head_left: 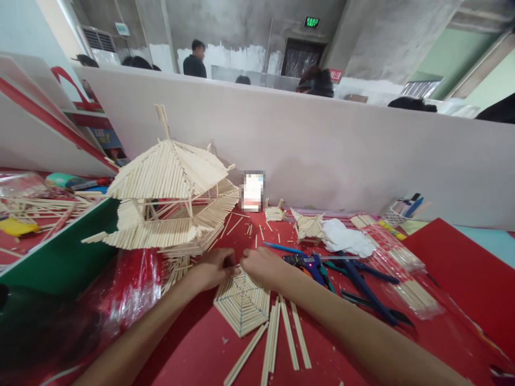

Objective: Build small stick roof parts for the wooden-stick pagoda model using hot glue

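Note:
A flat hexagonal panel of wooden sticks (243, 308), with bluish lines running out from its centre, lies on the red tabletop. At its far left edge is my left hand (217, 268), its thumb and fingers curled together by the panel. My right hand (257, 266) is closed at the far edge, close beside the left fingertips. Whatever is between the fingers of either hand is hidden or too small to name. Several loose wooden sticks (274, 335) lie at the panel's near right. A large stick-built pavilion (171, 171) with layered roofs stands beyond my left forearm.
Right of my hands lie a blue glue gun (314, 266), dark-blue-handled pliers (364, 287) and a blue pen (282, 247). Beyond them are small stick models (309, 225), white tissue (348, 238) and bagged sticks (402, 268). A pale partition (322, 150) borders the back.

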Demonstrator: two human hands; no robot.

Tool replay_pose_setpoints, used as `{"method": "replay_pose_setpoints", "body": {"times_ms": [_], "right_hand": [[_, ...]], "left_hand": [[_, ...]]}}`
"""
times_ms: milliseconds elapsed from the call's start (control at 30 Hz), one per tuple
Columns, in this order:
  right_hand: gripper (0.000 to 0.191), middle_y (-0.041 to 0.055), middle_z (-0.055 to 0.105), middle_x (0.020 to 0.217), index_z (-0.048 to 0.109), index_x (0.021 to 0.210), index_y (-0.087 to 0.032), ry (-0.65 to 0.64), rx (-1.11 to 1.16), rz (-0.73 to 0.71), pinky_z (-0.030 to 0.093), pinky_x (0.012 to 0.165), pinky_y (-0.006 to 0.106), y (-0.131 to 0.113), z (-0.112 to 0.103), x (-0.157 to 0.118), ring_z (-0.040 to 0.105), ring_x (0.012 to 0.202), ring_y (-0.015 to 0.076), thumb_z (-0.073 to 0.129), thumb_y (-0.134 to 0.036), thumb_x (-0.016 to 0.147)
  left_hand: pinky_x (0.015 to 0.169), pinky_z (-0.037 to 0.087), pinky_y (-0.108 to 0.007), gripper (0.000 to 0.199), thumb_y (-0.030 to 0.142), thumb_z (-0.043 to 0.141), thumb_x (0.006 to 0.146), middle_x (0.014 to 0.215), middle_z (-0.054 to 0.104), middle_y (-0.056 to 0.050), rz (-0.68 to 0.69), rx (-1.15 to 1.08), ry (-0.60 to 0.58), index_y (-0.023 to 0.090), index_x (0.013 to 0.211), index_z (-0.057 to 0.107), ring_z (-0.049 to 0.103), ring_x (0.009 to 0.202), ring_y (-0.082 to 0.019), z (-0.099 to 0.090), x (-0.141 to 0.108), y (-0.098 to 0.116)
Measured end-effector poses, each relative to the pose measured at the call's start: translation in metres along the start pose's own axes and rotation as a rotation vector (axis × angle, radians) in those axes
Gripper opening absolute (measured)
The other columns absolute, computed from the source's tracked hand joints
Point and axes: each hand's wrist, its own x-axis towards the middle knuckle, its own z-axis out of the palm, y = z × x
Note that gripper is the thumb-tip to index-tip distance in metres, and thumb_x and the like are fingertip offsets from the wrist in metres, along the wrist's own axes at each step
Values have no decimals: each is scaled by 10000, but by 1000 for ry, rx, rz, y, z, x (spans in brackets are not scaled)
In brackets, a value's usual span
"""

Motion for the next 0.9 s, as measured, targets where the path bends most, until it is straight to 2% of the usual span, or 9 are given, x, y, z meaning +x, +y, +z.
{"method": "replay_pose_setpoints", "body": {"times_ms": [133,400,633,733,900], "right_hand": [[211,137,698,926,684,1018,-131,-4,-59,-45,559,669,332,-6,-3,1,700,824,244,505,-102,909],[205,139,714,871,686,951,-124,12,-128,-133,536,631,267,-6,-1,-3,704,805,212,497,-61,905],[235,153,682,917,631,999,-86,38,-117,-111,515,598,287,-4,5,-6,685,807,227,402,-75,947],[210,143,664,973,605,1046,-96,68,-53,-53,507,663,294,4,7,-8,665,867,222,421,-83,946],[183,93,667,1038,605,1051,-142,158,189,209,453,768,266,21,2,-16,641,935,177,434,-148,985]], "left_hand": [[593,301,-253,87,241,613,737,698,576,23,0,9,-1,179,730,553,493,646,-142,0,1,0],[591,306,-242,65,228,607,754,681,569,30,-33,7,-11,180,738,566,502,645,-139,-3,-2,5],[594,318,-243,101,267,618,752,692,579,19,-9,2,1,178,743,571,503,650,-142,-1,-2,0],[593,325,-244,135,305,620,764,704,594,11,-26,3,0,175,753,582,512,650,-145,-1,-2,1],[598,336,-245,165,338,620,775,718,618,2,-44,3,-24,174,770,617,528,663,-153,-4,-3,5]]}}
